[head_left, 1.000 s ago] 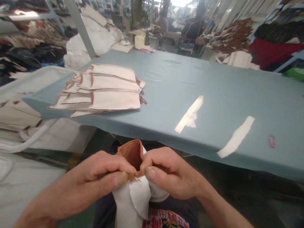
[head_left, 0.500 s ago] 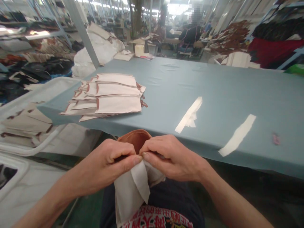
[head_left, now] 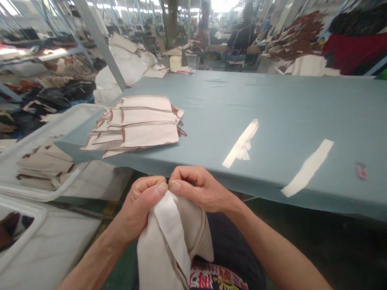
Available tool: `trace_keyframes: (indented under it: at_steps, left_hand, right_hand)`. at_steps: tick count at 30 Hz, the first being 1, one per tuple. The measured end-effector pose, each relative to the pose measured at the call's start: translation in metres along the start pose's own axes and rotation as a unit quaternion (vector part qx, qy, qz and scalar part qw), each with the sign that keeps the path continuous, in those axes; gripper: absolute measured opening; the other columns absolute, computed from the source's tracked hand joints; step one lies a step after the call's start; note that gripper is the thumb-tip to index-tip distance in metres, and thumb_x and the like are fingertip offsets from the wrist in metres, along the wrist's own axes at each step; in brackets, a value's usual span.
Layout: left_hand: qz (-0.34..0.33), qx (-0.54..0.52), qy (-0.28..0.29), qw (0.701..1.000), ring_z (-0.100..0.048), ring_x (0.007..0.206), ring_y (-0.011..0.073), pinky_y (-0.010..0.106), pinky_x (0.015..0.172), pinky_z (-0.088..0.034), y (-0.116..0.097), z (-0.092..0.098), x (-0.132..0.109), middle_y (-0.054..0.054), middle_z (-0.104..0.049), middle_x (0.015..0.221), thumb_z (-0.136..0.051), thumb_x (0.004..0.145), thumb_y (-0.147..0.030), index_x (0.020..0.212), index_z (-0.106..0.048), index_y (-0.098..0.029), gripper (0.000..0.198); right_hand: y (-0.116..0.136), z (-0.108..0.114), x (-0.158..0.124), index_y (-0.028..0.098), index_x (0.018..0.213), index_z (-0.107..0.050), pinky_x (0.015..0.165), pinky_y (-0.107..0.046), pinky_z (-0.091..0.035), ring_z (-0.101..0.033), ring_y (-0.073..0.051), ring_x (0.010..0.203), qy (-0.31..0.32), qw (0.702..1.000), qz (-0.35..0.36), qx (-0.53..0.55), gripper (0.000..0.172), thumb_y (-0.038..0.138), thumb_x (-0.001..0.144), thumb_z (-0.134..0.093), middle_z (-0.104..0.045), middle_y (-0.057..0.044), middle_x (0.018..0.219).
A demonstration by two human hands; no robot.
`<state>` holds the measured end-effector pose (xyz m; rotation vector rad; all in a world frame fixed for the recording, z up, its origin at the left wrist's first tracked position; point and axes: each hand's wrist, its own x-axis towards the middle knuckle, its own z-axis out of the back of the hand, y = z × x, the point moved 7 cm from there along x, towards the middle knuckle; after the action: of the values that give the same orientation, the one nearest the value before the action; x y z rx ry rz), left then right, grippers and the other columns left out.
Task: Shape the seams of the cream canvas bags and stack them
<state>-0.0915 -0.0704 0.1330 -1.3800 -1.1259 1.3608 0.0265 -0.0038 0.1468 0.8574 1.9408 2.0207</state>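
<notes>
Both my hands pinch the top of a cream cloth bag (head_left: 175, 241) that hangs down over my lap, below the near edge of the table. My left hand (head_left: 142, 205) grips the bag's upper edge with thumb and fingers closed. My right hand (head_left: 199, 189) is closed on the same edge, thumb tip against my left thumb. A white strip of the bag runs down from the pinch. The brown lining is hidden inside now.
A blue-grey table (head_left: 272, 104) stretches ahead. A stack of finished cream bags with brown trim (head_left: 136, 125) lies at its left. Two pale tape strips (head_left: 242, 143) (head_left: 308, 167) lie on the cloth. White bins with more bags (head_left: 42, 161) stand left. A person (head_left: 242, 36) works far behind.
The brown lining that stood open between my thumbs has been pushed inside and out of sight. My hands have risen closer to the table edge, still pinching the bag.
</notes>
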Motion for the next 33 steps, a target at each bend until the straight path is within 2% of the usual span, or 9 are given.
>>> trace_keyframes:
  at_steps: [5,8,11,17,21,25,28,31,33]
  left_hand:
    - [-0.001,-0.028,-0.051,0.998,-0.023,0.054,0.0086,0.019,0.045,-0.028,0.009,0.01,-0.006,-0.01,-0.023,0.062,-0.072,0.087,-0.07,0.069,-0.03,-0.026,0.064]
    - [-0.021,-0.015,-0.077,0.997,-0.021,0.054,0.0082,0.019,0.045,-0.025,0.015,0.025,0.0,-0.01,-0.024,0.061,-0.074,0.084,-0.074,0.067,-0.032,-0.025,0.067]
    - [-0.021,0.021,-0.058,0.998,-0.021,0.05,0.0072,0.02,0.044,-0.021,0.019,0.037,0.0,-0.01,-0.028,0.057,-0.076,0.082,-0.076,0.062,-0.038,-0.024,0.068]
    - [-0.001,0.086,-0.025,0.996,-0.035,0.054,0.0104,0.021,0.046,-0.026,0.021,0.058,-0.015,-0.004,-0.044,0.061,-0.08,0.086,-0.066,0.064,-0.055,-0.02,0.058]
    - [-0.007,0.098,-0.051,0.994,-0.031,0.055,0.0107,0.023,0.048,-0.024,0.027,0.072,-0.023,-0.005,-0.04,0.06,-0.08,0.085,-0.062,0.062,-0.051,-0.021,0.056]
    - [-0.03,0.117,-0.125,0.985,-0.026,0.057,0.0105,0.022,0.049,-0.019,0.036,0.084,-0.039,-0.006,-0.032,0.06,-0.074,0.086,-0.066,0.06,-0.04,-0.023,0.061]
    - [-0.04,0.139,-0.179,0.973,-0.027,0.056,0.0107,0.022,0.05,-0.022,0.045,0.097,-0.051,-0.006,-0.031,0.059,-0.064,0.088,-0.071,0.058,-0.035,-0.024,0.063]
    - [-0.041,0.164,-0.248,0.954,-0.028,0.054,0.0106,0.022,0.049,-0.024,0.049,0.132,-0.061,-0.006,-0.031,0.056,-0.061,0.089,-0.069,0.058,-0.033,-0.024,0.061]
    - [-0.034,0.179,-0.3,0.936,-0.031,0.051,0.0112,0.022,0.048,-0.026,0.046,0.168,-0.069,-0.006,-0.034,0.054,-0.062,0.089,-0.064,0.057,-0.036,-0.024,0.057]
  right_hand:
    - [-0.015,-0.01,0.01,0.019,0.08,-0.059,0.057,-0.024,-0.03,-0.036,-0.01,0.063,-0.013,1.0,-0.027,0.001,0.051,0.065,0.097,-0.074,-0.045,0.007,0.069]
    - [-0.028,-0.01,0.018,0.018,0.081,-0.062,0.058,-0.025,-0.031,-0.038,-0.011,0.064,-0.015,0.999,-0.037,-0.029,0.052,0.067,0.095,-0.073,-0.047,0.006,0.069]
    - [-0.036,-0.012,0.021,0.018,0.084,-0.064,0.059,-0.024,-0.031,-0.039,-0.011,0.065,-0.009,0.998,-0.045,-0.05,0.047,0.061,0.1,-0.069,-0.05,0.006,0.07]
    - [-0.041,-0.026,0.026,0.018,0.084,-0.065,0.06,-0.025,-0.031,-0.04,-0.011,0.065,0.039,0.995,-0.043,-0.077,0.041,0.055,0.1,-0.069,-0.05,0.006,0.07]
    - [-0.053,-0.036,0.04,0.018,0.087,-0.066,0.063,-0.026,-0.038,-0.045,-0.012,0.067,0.034,0.994,-0.052,-0.087,0.038,0.054,0.099,-0.066,-0.055,0.004,0.074]
    - [-0.059,-0.01,0.046,0.021,0.088,-0.064,0.078,-0.03,-0.049,-0.059,-0.018,0.082,-0.121,0.97,-0.077,-0.196,0.04,0.059,0.097,-0.059,-0.068,-0.001,0.086]
    - [-0.07,0.018,0.045,0.021,0.081,-0.063,0.072,-0.031,-0.046,-0.055,-0.018,0.072,-0.178,0.945,-0.102,-0.254,0.043,0.06,0.097,-0.053,-0.063,-0.001,0.074]
    - [-0.092,0.046,0.045,0.022,0.069,-0.063,0.062,-0.032,-0.04,-0.051,-0.019,0.059,-0.199,0.916,-0.144,-0.317,0.042,0.06,0.087,-0.058,-0.058,0.0,0.059]
    - [-0.107,0.06,0.045,0.023,0.066,-0.063,0.059,-0.034,-0.04,-0.053,-0.021,0.056,-0.208,0.897,-0.171,-0.35,0.043,0.063,0.082,-0.056,-0.06,-0.002,0.056]
